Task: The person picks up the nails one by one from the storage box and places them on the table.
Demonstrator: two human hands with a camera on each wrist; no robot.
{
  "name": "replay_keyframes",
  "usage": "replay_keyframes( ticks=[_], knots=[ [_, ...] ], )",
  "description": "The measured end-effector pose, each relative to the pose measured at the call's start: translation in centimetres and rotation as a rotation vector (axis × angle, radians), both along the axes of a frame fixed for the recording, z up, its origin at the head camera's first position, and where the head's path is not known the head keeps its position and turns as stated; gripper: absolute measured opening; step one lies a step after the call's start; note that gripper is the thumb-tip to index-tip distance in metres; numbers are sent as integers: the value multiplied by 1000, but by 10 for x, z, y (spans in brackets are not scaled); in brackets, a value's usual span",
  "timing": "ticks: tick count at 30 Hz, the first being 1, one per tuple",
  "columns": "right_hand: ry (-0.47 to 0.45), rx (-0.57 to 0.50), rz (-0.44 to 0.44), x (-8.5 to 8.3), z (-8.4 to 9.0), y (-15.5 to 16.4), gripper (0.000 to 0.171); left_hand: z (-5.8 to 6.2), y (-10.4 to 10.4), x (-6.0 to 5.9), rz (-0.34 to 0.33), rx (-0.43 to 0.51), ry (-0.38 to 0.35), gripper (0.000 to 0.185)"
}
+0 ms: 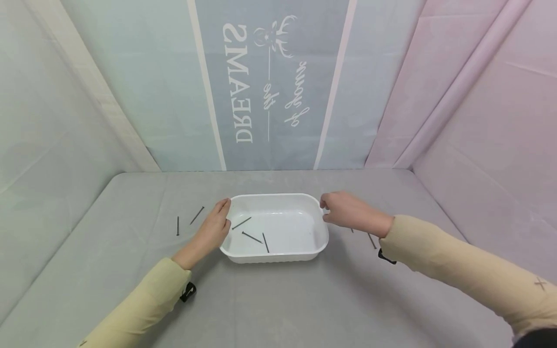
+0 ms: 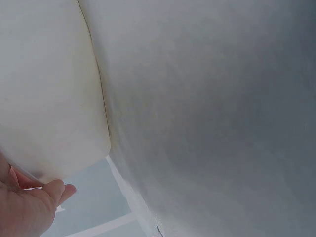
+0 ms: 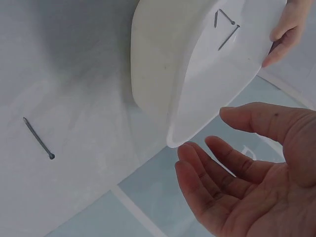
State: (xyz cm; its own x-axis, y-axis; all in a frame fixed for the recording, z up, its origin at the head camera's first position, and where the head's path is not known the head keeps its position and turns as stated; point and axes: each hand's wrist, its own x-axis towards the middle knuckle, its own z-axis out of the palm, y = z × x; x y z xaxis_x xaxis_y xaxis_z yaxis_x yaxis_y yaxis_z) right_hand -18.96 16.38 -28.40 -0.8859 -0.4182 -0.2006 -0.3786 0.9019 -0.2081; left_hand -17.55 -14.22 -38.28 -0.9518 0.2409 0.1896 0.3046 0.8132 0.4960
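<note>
Now the white tray sits mid-table on the grey cloth, its long axis running left to right, so each short end faces one hand. The left hand lies flat against the left end, fingers straight and touching the rim, gripping nothing. The right hand is at the right end; in the wrist view its fingers are loosely spread just beside the rim, released, with a small gap to it. Neither hand is clearly nearer, though only the left is touching. Three nails lie inside the tray toward its left half. Two more nails lie on the cloth just left of the left hand, and another nail lies right of the tray, under the right forearm. Nothing stands between fingers and tray.
</note>
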Motion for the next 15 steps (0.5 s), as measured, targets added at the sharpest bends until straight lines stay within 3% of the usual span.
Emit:
replay_keyframes(
  ticks=[10, 15],
  knots=[
    [6, 22, 93, 2, -5, -16, 25, -3, -1, -1, -9, 1, 5, 50],
    [55, 24, 189, 4, -4, -23, 23, -2, -1, 0, -7, 2, 15, 50]
  ],
)
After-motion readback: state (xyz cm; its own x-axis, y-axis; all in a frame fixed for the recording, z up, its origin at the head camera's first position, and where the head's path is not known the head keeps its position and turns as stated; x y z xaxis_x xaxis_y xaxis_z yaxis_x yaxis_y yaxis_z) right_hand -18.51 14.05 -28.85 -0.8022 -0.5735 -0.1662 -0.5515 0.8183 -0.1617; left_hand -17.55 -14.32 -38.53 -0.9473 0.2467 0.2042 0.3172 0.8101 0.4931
